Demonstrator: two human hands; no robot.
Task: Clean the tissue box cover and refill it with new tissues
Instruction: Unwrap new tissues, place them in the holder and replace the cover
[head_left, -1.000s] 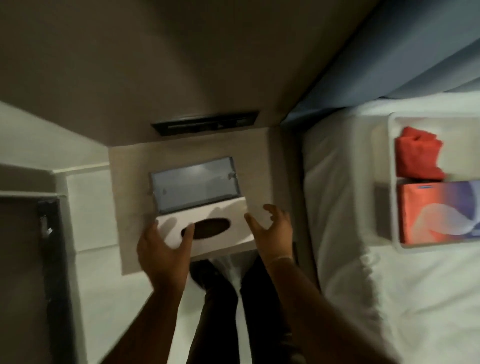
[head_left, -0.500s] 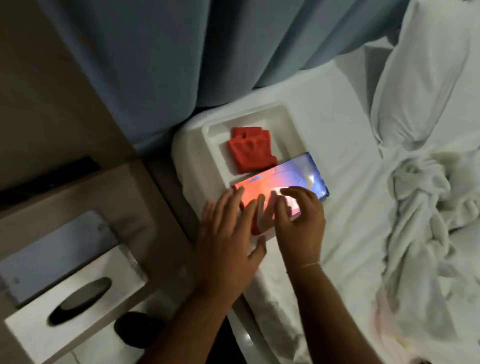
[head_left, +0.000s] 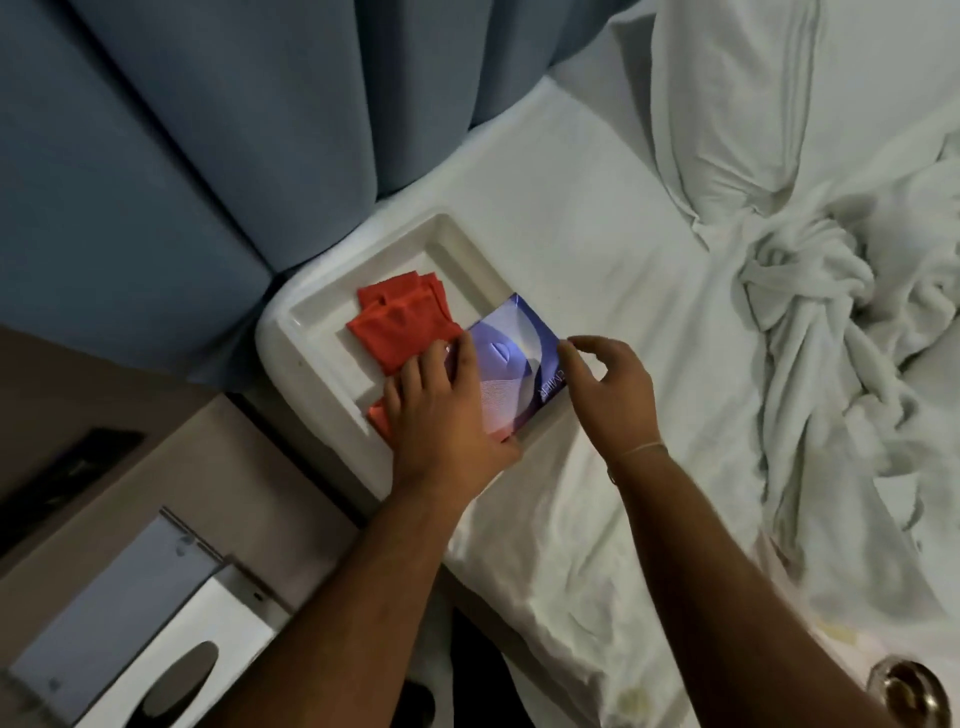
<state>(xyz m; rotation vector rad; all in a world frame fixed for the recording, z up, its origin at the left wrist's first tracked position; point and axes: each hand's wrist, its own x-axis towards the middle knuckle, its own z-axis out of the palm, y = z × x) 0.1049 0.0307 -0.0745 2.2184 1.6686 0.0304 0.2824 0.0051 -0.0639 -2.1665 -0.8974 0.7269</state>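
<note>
1. A second ago both hands were at the cover (head_left: 171, 670) on the worktop (head_left: 171, 483); now they are at the tissue pack (head_left: 511, 364) in the tray (head_left: 317, 353) on the bed (head_left: 623, 218). Refilling is probably starting.
2. The left hand (head_left: 447, 415) lies spread flat on the pack's near-left end, fingers also touching the red cloth (head_left: 402, 325).
3. The right hand (head_left: 608, 384) is half open, fingertips at the pack's right edge; not yet clamped.
4. The cover lies near left, open and empty.

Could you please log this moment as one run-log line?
phase: fetching tissues | left hand: on tissue pack | right hand: open at pack's end | pack: in tray beside red cloth | cover: untouched
</note>
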